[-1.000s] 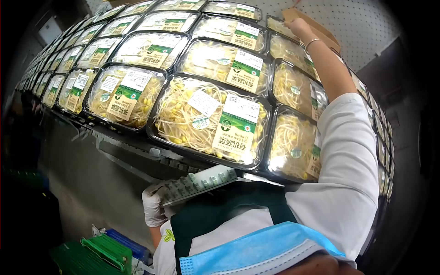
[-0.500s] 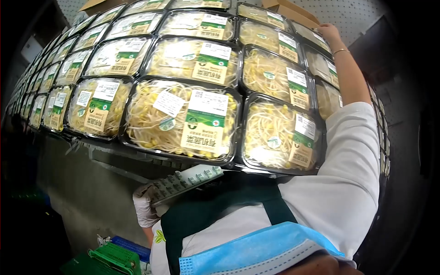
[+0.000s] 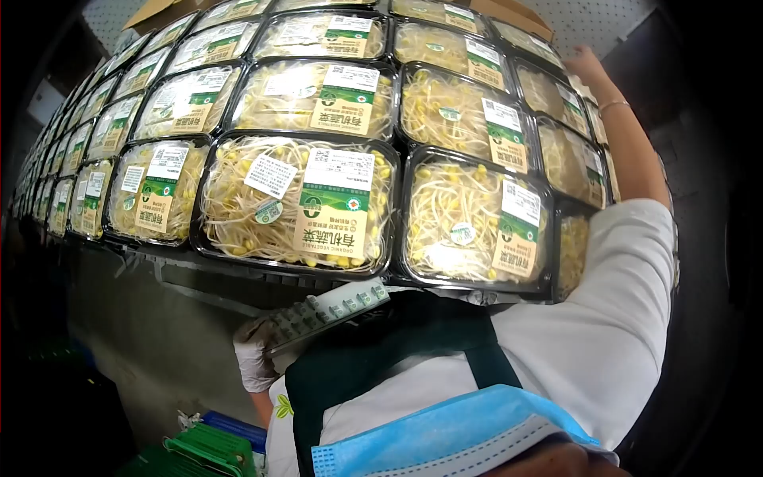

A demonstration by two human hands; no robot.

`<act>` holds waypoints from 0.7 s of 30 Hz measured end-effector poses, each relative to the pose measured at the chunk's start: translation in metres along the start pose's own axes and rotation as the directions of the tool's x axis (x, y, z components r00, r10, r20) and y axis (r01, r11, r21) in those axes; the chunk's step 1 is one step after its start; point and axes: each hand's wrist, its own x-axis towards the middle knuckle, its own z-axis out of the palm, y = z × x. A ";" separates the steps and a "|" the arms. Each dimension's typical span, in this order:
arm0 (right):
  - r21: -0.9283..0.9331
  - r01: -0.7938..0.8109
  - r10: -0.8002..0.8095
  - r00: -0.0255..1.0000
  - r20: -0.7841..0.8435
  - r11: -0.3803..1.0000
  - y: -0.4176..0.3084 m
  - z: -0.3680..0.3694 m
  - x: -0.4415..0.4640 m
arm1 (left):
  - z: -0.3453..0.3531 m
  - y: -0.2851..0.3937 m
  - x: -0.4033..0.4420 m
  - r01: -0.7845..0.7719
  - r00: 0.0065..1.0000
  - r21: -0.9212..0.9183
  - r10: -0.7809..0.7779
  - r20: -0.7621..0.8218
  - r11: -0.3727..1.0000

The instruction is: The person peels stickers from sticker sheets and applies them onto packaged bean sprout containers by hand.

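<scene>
My left hand (image 3: 254, 352), in a white glove, is closed on a sheet of small round green stickers (image 3: 330, 314) at the table's front edge. In front of me lie several black trays of bean sprouts under clear film, each with a paper label; the nearest large sprout tray (image 3: 230, 187) has a round green sticker on its film. My right hand (image 3: 586, 65) is stretched out to the far right, beside a sprout tray (image 3: 528, 44) in the back row. Its fingers are small and blurred, so whether they hold anything cannot be made out.
Rows of sprout trays (image 3: 119, 123) run far to the left, and more stand along the right under my arm. An open cardboard box (image 3: 513, 17) is behind the back row. Green crates (image 3: 208, 451) and a blue crate (image 3: 234, 429) sit low at the left.
My right hand has shifted a little right, from over a back-row tray to its outer side. The view has turned slightly, so the trays appear further left. My left hand still holds the sticker sheet.
</scene>
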 end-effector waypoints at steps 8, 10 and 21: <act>0.245 0.313 -0.298 0.950 -0.096 0.918 0.005 0.024 -0.094 | 0.016 0.012 -0.001 0.128 0.940 -0.108 -0.086 0.330 0.986; 0.091 0.451 -0.438 0.889 -0.133 0.888 0.001 0.033 -0.101 | 0.024 0.017 -0.008 0.119 0.954 -0.144 -0.072 0.291 0.982; 0.876 0.051 -0.497 0.839 0.224 0.480 0.052 -0.026 -0.167 | 0.029 -0.016 -0.028 -0.005 0.951 -0.100 0.035 0.307 0.995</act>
